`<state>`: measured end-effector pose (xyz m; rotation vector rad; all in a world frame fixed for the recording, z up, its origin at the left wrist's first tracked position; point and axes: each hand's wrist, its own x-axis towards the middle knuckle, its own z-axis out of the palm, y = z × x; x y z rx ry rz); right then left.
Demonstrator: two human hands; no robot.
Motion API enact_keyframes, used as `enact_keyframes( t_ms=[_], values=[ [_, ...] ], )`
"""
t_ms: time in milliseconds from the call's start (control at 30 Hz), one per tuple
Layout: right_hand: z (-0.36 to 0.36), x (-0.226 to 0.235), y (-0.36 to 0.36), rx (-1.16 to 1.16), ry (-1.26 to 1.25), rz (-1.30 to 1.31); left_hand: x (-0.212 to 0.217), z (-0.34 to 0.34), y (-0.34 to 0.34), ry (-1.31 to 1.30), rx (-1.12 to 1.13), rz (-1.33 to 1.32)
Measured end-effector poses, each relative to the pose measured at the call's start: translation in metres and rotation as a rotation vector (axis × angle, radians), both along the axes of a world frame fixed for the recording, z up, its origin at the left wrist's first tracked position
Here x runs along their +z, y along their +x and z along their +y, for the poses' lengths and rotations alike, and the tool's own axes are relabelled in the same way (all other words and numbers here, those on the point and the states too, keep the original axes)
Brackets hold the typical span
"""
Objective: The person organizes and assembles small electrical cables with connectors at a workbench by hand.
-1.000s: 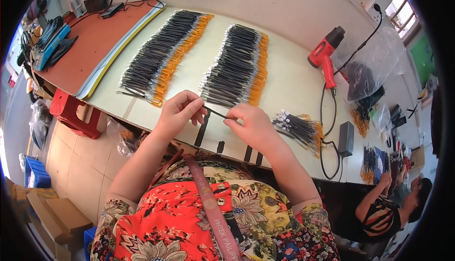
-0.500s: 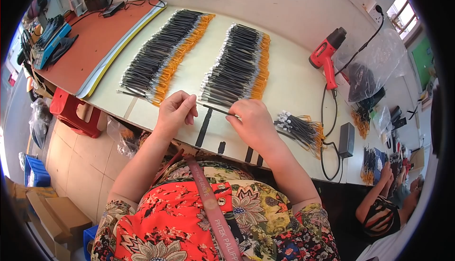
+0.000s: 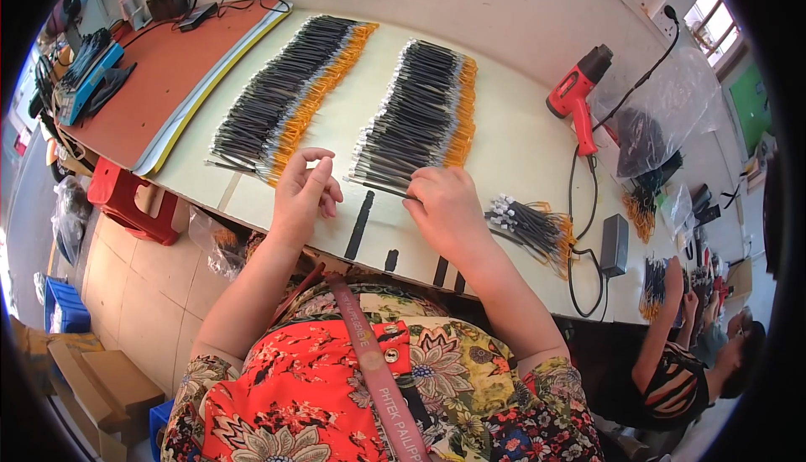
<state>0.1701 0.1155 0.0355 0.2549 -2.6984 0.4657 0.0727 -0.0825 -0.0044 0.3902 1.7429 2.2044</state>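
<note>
A thin black cable [image 3: 379, 187] with a light tip runs leftward from my right hand [image 3: 445, 210], whose fingers are closed on it. It lies along the near end of the right-hand row of black cables [image 3: 410, 109], which have white connectors on one side and orange wire ends on the other. My left hand [image 3: 304, 198] is lifted over the near table edge, empty, fingers apart, between the two rows. Just beyond it lies the near end of the left-hand row of similar cables [image 3: 285, 93]. To the right of my right hand sits a loose bundle of cables [image 3: 533, 231].
A red heat gun [image 3: 578, 97] stands at the right, its cord leading to a black power box [image 3: 614, 245]. Clear plastic bags [image 3: 672, 114] lie beyond. A reddish-brown mat [image 3: 193, 67] covers the left. Below are a red stool [image 3: 134, 202] and cartons; another person [image 3: 680, 370] sits at right.
My left hand has come away from the cable's tip, and its fingers have spread. The cable, in my right hand, now lies against the row. The person at right has raised an arm.
</note>
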Motion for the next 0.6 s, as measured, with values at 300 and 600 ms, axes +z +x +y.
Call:
enact_keyframes(
  t_ms=[300,600],
  values=[
    [0.0,-0.024,-0.012,-0.079,0.157,0.041,-0.003,0.0,0.0,0.035,-0.016,0.008],
    [0.033,0.005,0.016,-0.169,0.064,0.086,-0.01,0.0,-0.001,0.071,-0.042,0.038]
  ],
)
